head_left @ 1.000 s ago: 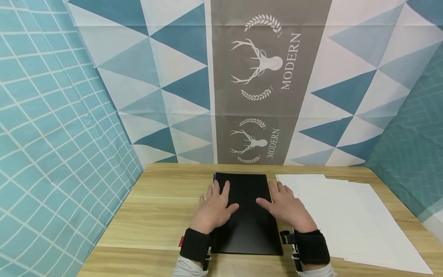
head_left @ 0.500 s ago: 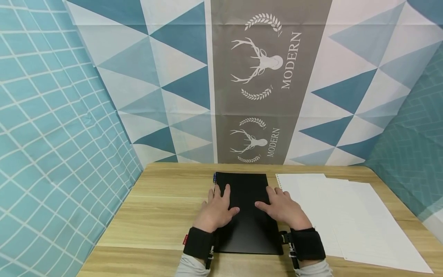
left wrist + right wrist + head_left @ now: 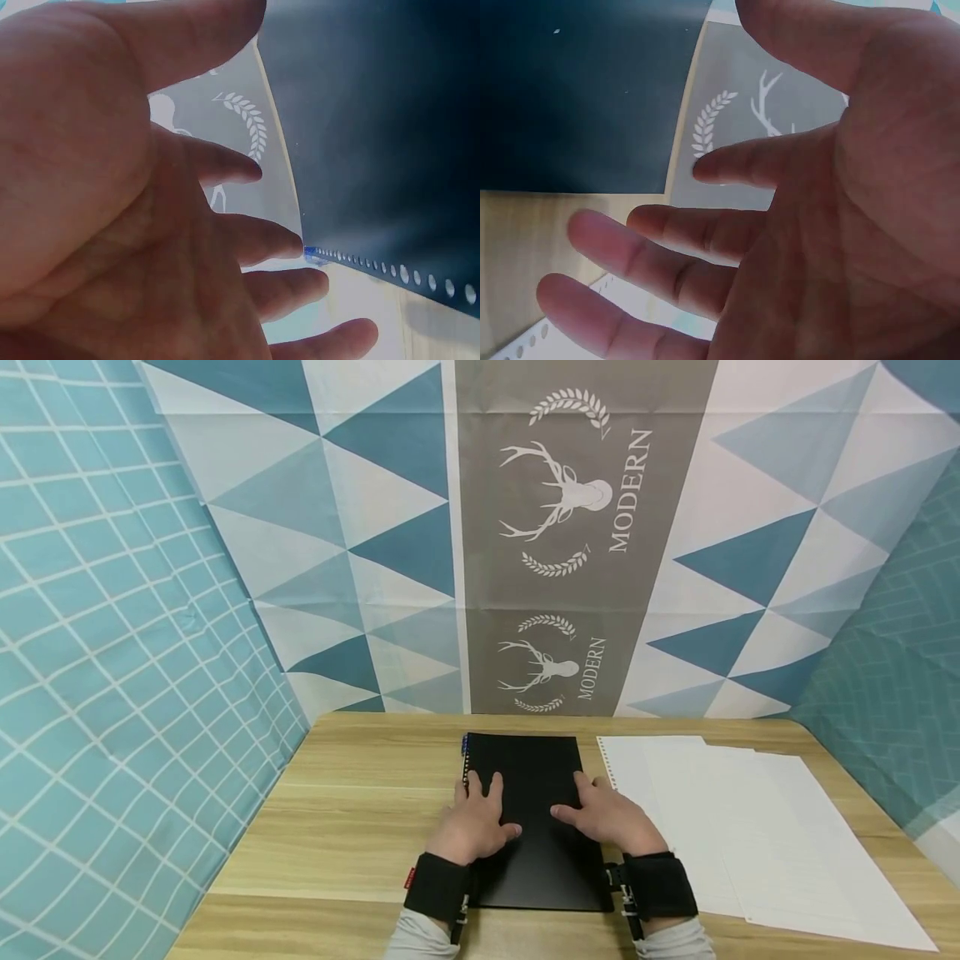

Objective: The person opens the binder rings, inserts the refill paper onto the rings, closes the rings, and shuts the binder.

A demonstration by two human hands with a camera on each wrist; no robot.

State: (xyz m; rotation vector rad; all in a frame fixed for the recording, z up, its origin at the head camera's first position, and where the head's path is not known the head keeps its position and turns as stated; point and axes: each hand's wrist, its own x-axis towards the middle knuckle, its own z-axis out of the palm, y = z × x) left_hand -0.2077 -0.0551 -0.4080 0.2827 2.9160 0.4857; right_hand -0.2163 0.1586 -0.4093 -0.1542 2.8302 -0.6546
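A black cover sheet (image 3: 536,868) with a row of punched holes down its left edge lies on the wooden table. My left hand (image 3: 471,827) is over its left side, palm down with fingers spread. Over the right edge is my right hand (image 3: 611,817), thumb pointing inward and fingers extended. Neither hand grips anything. In the left wrist view the fingers are apart from the black cover (image 3: 375,127). The right wrist view shows the cover (image 3: 577,97) beyond the loosely spread fingers. Whether any fingertip touches it I cannot tell.
Overlapping white sheets (image 3: 757,835) with punched holes along their left edge lie to the right. A small blue thing (image 3: 465,743) shows at the cover's top left corner. Behind the wooden table (image 3: 337,827) hangs a patterned cloth (image 3: 540,527).
Both hands have drawn slightly back toward the person and a little closer together. More of the cover's left punched edge now shows. The cover and white sheets stay in place.
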